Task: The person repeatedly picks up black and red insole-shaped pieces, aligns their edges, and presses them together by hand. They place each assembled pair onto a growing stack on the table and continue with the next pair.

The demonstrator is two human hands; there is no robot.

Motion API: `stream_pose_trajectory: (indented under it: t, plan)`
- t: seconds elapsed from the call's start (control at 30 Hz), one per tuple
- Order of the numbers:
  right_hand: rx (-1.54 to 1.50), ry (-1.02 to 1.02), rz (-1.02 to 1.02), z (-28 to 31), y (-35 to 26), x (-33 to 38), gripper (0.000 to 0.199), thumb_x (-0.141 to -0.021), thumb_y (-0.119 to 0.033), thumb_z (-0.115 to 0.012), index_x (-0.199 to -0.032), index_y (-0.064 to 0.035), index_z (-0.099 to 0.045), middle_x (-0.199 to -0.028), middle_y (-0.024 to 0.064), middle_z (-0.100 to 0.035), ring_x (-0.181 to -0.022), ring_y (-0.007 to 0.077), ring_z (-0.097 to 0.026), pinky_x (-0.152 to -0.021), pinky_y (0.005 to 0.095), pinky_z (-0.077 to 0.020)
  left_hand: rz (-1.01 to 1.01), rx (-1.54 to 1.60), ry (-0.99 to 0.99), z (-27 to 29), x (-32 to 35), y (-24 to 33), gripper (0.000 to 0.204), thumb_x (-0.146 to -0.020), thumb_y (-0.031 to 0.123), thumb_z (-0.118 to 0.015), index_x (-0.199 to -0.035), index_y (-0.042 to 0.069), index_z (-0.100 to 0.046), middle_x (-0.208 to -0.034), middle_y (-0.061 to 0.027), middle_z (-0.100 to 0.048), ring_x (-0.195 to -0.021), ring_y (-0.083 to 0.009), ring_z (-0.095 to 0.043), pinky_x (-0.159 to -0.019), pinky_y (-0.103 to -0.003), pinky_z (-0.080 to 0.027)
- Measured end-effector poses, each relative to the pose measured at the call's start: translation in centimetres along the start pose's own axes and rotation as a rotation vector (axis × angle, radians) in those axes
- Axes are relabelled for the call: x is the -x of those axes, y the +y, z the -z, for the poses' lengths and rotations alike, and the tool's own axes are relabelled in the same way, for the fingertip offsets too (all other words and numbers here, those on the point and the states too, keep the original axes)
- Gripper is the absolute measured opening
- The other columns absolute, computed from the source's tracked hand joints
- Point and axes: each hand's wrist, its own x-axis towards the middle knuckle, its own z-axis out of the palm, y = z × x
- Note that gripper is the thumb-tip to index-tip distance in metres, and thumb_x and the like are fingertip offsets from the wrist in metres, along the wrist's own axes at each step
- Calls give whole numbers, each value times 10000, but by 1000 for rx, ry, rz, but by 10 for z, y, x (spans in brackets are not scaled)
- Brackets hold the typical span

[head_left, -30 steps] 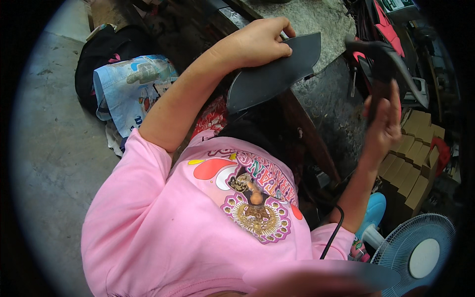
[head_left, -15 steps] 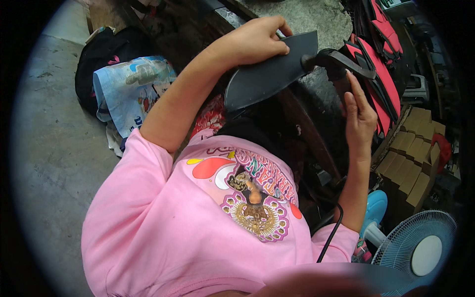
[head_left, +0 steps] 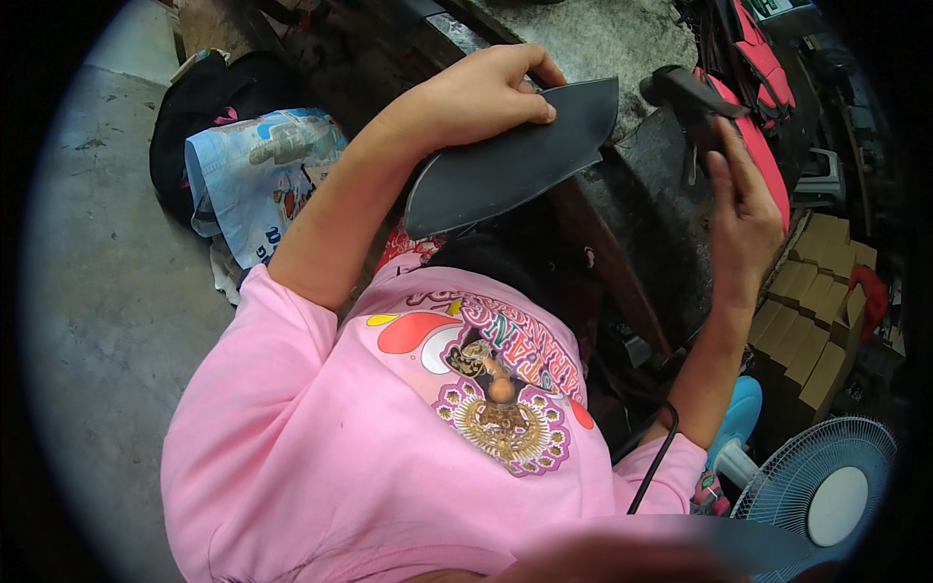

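The stone slab (head_left: 646,44) serves as the reference for all positions. The dark sheet (head_left: 505,175), a curved, pointed piece, lies to the lower left of the slab in view; its right end overlaps the slab's near edge (contact between the two cannot be confirmed). The left hand (head_left: 486,92), left of the slab, is closed in a pinch on the sheet's upper edge, fingers bent. The right hand (head_left: 743,209), to the lower right of the slab, is wrapped around the handle of the hammer (head_left: 698,102), thumb and forefinger extended along it. The hammer head sits in front of the slab's right side, apart from the sheet. Red pieces (head_left: 763,63) are right of the slab. Cardboard boxes (head_left: 812,291) stand below and right of it, with the fan (head_left: 838,507) farther below. The blue cloth (head_left: 255,175) lies well left of the slab.
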Motion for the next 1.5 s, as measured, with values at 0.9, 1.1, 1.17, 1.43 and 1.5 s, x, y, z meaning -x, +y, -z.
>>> stream_pose_trajectory:
  t: [0.9, 1.1, 1.17, 1.43, 1.5]
  plan:
    - [-869, -71, -416, 39, -4, 45, 377, -935, -45, -663, -1296, 27, -583, -1217, 84, -634, -1121, 160, -593, -964, 308, -475, -469, 408, 48, -106, -13, 43, 478, -875, 52, -714, -1269, 32, -444, -1050, -107, -628, -925, -181, -661, -735, -310, -542]
    - [294, 270, 109, 73, 78, 6, 329, -904, -15, -677, -1199, -152, -726, -1088, 63, -738, -955, 192, -700, -846, 323, -550, -815, -591, 585, -61, -66, 16, 444, -848, 200, -747, -1213, 60, -537, -1133, -141, -616, -1077, -343, -604, -871, -412, -523]
    - [419, 51, 57, 64, 104, 4, 296, -916, -148, -686, -1205, -201, -725, -1114, 27, -725, -1027, 237, -669, -875, 356, -544, -786, -675, 617, -60, -79, 6, 445, -850, 246, -745, -1204, 58, -552, -1149, -147, -614, -1126, -346, -578, -905, -425, -510]
    - [369, 2, 144, 19, 119, -25, 415, -940, -413, -623, -1297, -203, -647, -1209, 64, -634, -1108, 280, -593, -931, 396, -500, -676, -870, 541, -68, -86, -8, 428, -926, 413, -624, -1163, 57, -630, -1259, -149, -597, -1218, -345, -531, -1014, -453, -431]
    - [501, -130, 76, -3, 116, -31, 397, -929, -394, -629, -1266, -187, -658, -1139, 65, -613, -1046, 278, -586, -885, 402, -490, -661, -892, 514, -66, -85, -6, 415, -922, 418, -625, -1127, 58, -646, -1251, -145, -603, -1224, -338, -528, -1008, -455, -428]
